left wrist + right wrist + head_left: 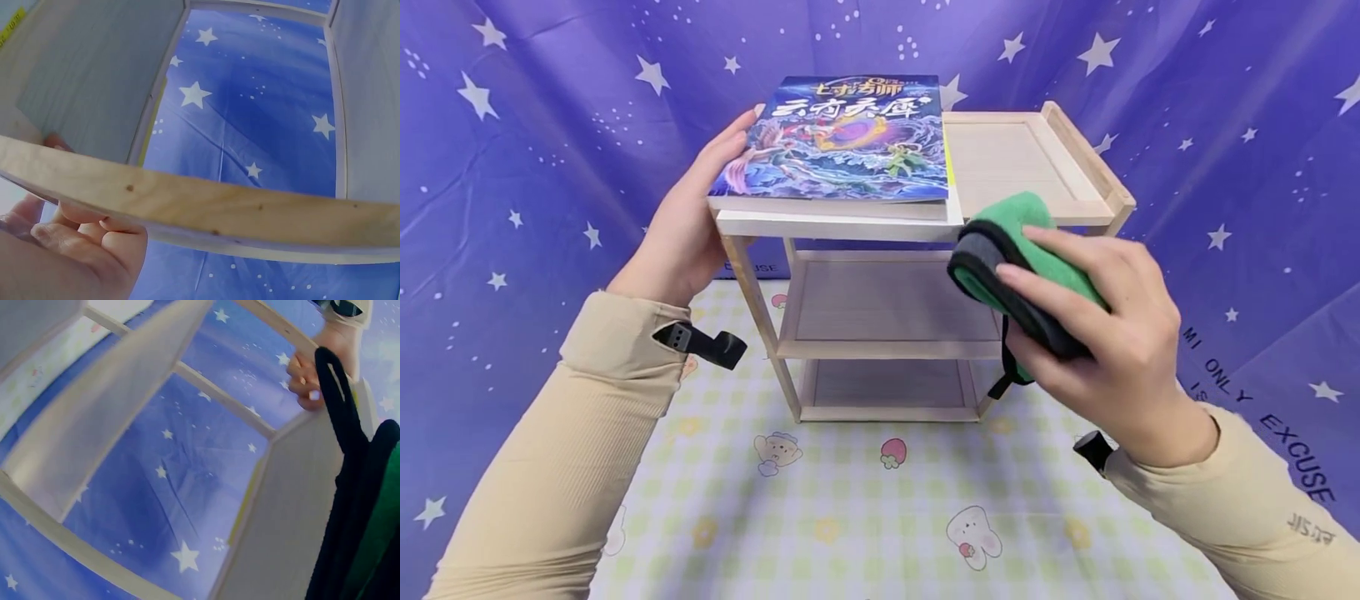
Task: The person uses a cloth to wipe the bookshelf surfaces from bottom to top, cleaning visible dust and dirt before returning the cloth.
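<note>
My left hand [673,221] grips the left end of a small three-tier wooden shelf [748,292]. In the left wrist view, the curled fingers [115,247] hold the shelf's pale wood side by the top board. On the left half of that top lies a blue illustrated book [850,146], flat, with the hand along its left edge. In front of the shelf's right side, my right hand [1123,333] holds a folded green cloth [1063,271] with black trim and a hanging loop. The right wrist view shows the black loop [340,400] and part of the green fabric.
The shelf's top right [1018,158] is bare wood with a raised end rail [1086,154]. Two lower boards [887,300] sit beneath. The shelf stands on a green-checked cloth [850,508] with cartoon prints. Behind hangs a purple-blue curtain [572,108] with white stars.
</note>
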`<state>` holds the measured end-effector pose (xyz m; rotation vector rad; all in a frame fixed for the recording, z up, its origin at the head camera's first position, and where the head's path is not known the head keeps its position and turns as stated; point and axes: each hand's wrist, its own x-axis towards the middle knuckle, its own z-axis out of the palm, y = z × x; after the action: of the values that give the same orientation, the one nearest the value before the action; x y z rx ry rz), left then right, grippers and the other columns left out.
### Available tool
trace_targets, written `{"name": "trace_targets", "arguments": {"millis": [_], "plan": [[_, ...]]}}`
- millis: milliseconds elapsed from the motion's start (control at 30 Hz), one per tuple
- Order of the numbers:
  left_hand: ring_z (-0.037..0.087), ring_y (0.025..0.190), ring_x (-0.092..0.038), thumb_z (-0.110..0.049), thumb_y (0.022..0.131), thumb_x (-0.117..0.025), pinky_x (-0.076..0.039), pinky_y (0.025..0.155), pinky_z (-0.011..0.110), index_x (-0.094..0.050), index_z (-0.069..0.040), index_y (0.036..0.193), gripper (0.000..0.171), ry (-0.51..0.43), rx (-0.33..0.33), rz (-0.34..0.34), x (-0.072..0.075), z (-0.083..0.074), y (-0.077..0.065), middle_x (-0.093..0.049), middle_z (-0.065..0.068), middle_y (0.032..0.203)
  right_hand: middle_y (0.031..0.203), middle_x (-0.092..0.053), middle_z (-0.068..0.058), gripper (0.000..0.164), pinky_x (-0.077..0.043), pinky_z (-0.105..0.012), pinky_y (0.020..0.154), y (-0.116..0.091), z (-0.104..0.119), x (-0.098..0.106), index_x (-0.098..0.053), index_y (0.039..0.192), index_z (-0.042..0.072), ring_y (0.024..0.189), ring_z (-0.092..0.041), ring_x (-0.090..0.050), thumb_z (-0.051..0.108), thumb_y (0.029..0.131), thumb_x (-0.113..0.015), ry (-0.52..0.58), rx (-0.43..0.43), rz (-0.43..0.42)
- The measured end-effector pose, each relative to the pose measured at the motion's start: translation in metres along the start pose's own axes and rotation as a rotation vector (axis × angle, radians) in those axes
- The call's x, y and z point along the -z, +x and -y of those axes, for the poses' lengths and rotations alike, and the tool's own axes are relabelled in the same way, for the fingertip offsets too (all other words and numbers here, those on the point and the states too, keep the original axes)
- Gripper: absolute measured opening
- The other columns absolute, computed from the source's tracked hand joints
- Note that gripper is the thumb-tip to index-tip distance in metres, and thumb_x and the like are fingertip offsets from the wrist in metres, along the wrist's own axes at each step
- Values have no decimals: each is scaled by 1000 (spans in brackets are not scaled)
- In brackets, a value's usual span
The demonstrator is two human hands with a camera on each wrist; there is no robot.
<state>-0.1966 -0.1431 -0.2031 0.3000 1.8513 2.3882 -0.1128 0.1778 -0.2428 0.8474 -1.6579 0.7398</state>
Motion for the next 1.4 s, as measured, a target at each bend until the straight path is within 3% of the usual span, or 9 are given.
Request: {"name": "trace_targets", "arguments": {"millis": [167,300,400,500,633,867,1200,1333,1400], "plan": [[13,103,-52,-43,102,-48,-34,79,26,-42,-45,146,44,19,-7,-47,-1,1,-6,-34,-3,155,107,-72,-19,20,-46,-52,78,-23,2,-8,-77,94,8,84,-46,-58,21,85,-65,32,108,-7],[10,80,-54,-43,102,-49,-34,67,24,-44,-43,146,44,16,-8,-75,-1,2,-9,-43,1,150,106,-72,-21,21,-51,-52,73,-48,5,-14,-76,96,10,84,-44,-60,23,89,-61,34,171,100],[12,107,-58,-42,102,-49,-37,85,26,-42,-37,148,46,9,-18,-72,0,2,-12,-41,1,153,107,-71,-21,24,-52,-50,71,-67,6,-16,-76,99,12,87,-41,-63,24,92,-58,38,201,206],[18,132,-46,-41,103,-48,-33,102,34,-40,-33,150,48,20,-27,-73,0,2,-15,-38,0,156,111,-71,-19,27,-52,-47,73,-89,5,-16,-76,105,14,92,-38,-64,24,93,-55,46,217,308],[22,142,-37,-41,103,-47,-29,108,39,-36,-31,151,50,34,-34,-75,1,3,-19,-35,0,158,118,-70,-16,30,-53,-45,77,-119,5,-17,-74,113,17,97,-36,-63,25,95,-52,67,225,439],[17,124,-45,-41,103,-49,-35,89,28,-37,-32,150,50,35,-45,-112,1,5,-27,-38,2,154,126,-67,-9,34,-55,-43,83,-170,2,-23,-71,119,23,104,-30,-63,29,103,-42,82,225,656],[15,91,-45,-35,101,-56,-32,73,26,-46,-21,145,47,49,-98,-165,8,10,-35,-56,0,109,132,-63,-3,46,-53,-41,91,-226,-10,-26,-66,126,26,115,-28,-61,36,107,-25,62,204,867],[15,89,-44,-34,101,-55,-31,71,25,-53,-17,141,43,54,-116,-197,9,14,-38,-55,-1,104,136,-61,-1,30,-52,-42,93,-238,-13,-25,-63,130,25,120,-27,-59,31,102,-55,53,188,953],[15,88,-44,-34,101,-55,-31,70,25,-54,-17,140,42,47,-123,-207,9,16,-39,-54,-1,102,138,-60,0,44,-51,-43,93,-242,-13,-26,-61,133,25,122,-27,-59,26,90,-72,43,171,996]]}}
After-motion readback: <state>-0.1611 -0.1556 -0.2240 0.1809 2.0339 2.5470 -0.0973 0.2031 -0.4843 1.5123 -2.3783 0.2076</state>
